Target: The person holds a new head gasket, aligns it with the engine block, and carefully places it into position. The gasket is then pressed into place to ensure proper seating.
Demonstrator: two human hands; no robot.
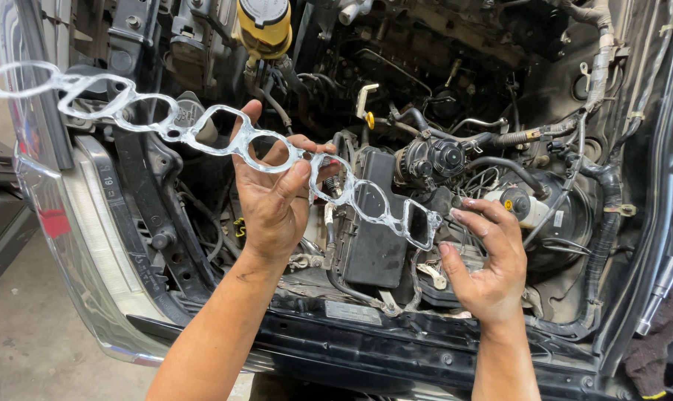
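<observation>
My left hand [273, 197] pinches the clear gasket strip [225, 141] mid-length, right hand [488, 260] fingers spread at its end — light, floppy, probably tear-prone.

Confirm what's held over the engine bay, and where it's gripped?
A long clear gasket strip of linked rings. The left hand pinches it near its middle between thumb and fingers; the right hand touches its squared end with its fingertips.

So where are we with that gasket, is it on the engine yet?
Not yet. The long clear gasket is out over the open engine bay, which looks partly stripped. The left hand grips its middle; the right hand touches its end. Seating it on the engine looks still to come.
</observation>
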